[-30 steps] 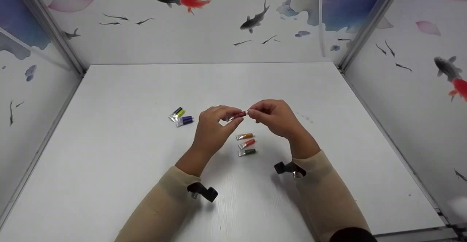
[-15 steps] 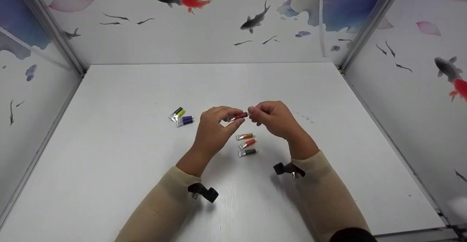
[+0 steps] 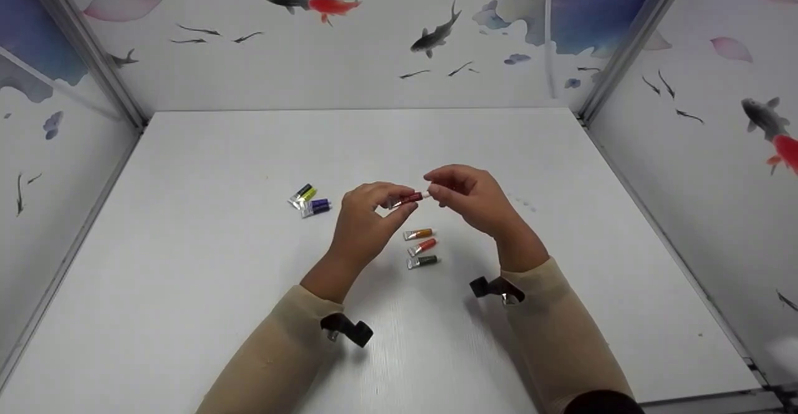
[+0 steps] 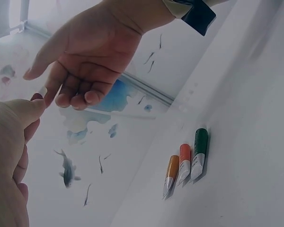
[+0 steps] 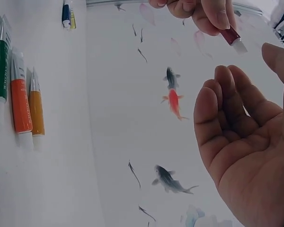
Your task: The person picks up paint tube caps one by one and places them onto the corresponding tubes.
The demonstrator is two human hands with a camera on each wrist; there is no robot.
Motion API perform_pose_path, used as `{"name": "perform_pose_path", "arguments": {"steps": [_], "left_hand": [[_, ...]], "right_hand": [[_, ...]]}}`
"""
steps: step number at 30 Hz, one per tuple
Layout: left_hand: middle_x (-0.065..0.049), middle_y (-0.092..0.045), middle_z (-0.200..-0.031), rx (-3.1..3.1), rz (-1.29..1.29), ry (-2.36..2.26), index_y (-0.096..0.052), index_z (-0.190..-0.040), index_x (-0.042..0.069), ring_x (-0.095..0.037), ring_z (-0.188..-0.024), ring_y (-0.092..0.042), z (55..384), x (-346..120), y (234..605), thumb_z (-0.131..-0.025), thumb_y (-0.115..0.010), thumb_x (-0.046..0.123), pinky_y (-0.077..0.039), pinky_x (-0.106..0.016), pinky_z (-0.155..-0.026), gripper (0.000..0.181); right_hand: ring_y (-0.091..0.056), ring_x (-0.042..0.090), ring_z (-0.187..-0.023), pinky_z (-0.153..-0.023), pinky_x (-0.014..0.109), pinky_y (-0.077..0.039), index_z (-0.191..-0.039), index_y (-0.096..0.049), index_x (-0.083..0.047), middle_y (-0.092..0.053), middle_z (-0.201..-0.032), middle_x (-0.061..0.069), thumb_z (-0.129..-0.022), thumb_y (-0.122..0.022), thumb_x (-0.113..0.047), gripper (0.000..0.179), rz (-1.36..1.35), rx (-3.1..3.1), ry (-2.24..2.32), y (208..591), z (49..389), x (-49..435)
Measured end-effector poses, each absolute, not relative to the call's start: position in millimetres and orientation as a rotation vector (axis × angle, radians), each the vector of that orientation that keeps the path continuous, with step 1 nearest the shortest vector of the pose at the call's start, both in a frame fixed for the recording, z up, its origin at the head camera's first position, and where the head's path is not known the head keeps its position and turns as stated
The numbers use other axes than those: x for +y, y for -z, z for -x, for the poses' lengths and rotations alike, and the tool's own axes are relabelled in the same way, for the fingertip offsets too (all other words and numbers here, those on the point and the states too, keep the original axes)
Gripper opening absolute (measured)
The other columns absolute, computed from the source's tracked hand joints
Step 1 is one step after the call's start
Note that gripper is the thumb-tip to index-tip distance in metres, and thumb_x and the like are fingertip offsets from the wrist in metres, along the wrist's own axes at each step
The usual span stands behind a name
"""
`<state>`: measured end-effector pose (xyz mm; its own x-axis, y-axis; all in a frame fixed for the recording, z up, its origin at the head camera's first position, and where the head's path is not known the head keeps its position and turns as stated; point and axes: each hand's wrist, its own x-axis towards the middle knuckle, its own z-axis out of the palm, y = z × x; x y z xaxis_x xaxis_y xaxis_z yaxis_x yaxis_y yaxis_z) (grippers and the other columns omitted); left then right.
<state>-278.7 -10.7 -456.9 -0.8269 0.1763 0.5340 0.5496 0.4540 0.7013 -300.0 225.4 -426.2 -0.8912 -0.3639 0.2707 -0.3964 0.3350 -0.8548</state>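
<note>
My left hand (image 3: 361, 217) pinches a small dark red paint tube (image 5: 230, 35) between thumb and fingers, above the table. The tube's white cap (image 5: 239, 46) points toward my right hand (image 3: 474, 199) and is on the tube's end. In the right wrist view the right hand's fingers are loosely bent, with thumb and index finger spread apart near the cap and nothing between them. Below the hands lie an ochre paint tube (image 3: 419, 234), an orange paint tube (image 3: 423, 247) and a dark green paint tube (image 3: 424, 262), side by side.
Left of the hands, several more tubes lie in a small cluster, among them a purple tube (image 3: 319, 203) and a yellow tube (image 3: 308, 194). Panels painted with fish (image 3: 333, 5) enclose the white table (image 3: 206, 289) at the back and sides.
The right hand's index finger and thumb have parted and drawn slightly back from the tube's end, so the white cap shows. The left hand and its tube stay nearly still.
</note>
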Motion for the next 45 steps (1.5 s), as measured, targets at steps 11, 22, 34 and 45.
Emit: {"name": "perform_pose_path", "arguments": {"steps": [11,22,34,45], "left_hand": [[0.013,-0.080,-0.105,-2.323,0.616,1.323,-0.083,-0.114,0.027,-0.007,-0.090,-0.064,278.9,-10.9,456.7,-0.097,-0.082,0.033,-0.053,-0.039,-0.089,0.019],[0.013,-0.081,-0.108,-2.334,0.598,1.318,-0.082,-0.115,0.027,-0.006,-0.093,-0.065,277.8,-10.6,456.3,-0.097,-0.082,0.033,-0.050,-0.033,-0.091,0.020],[0.012,-0.081,-0.108,-2.329,0.603,1.292,-0.082,-0.116,0.024,-0.006,-0.091,-0.064,277.7,-9.8,456.4,-0.097,-0.082,0.032,-0.055,-0.036,-0.088,0.021],[0.013,-0.080,-0.108,-2.340,0.597,1.290,-0.082,-0.116,0.026,-0.005,-0.092,-0.065,277.6,-9.1,456.7,-0.097,-0.082,0.033,-0.052,-0.033,-0.090,0.021]], "right_hand": [[-0.070,0.021,-0.097,-0.085,0.025,-0.059,-0.115,-0.079,-0.006,-0.075,-0.111,0.013,-0.094,-0.081,-0.008,0.021,-0.893,-2.475,-1.582,425.4,298.4,224.3],[-0.068,0.019,-0.084,-0.076,0.023,-0.059,-0.109,-0.082,-0.013,-0.077,-0.100,0.004,-0.098,-0.079,-0.018,0.012,-0.832,-2.544,-1.506,424.8,298.1,223.0],[-0.063,0.019,-0.076,-0.069,0.026,-0.053,-0.103,-0.082,-0.014,-0.072,-0.090,0.001,-0.102,-0.074,-0.026,0.014,-0.751,-2.614,-1.493,424.0,297.3,220.5],[-0.068,0.020,-0.081,-0.073,0.027,-0.057,-0.105,-0.080,-0.010,-0.073,-0.093,0.004,-0.104,-0.071,-0.027,0.019,-0.730,-2.643,-1.493,425.6,298.6,220.1]]}}
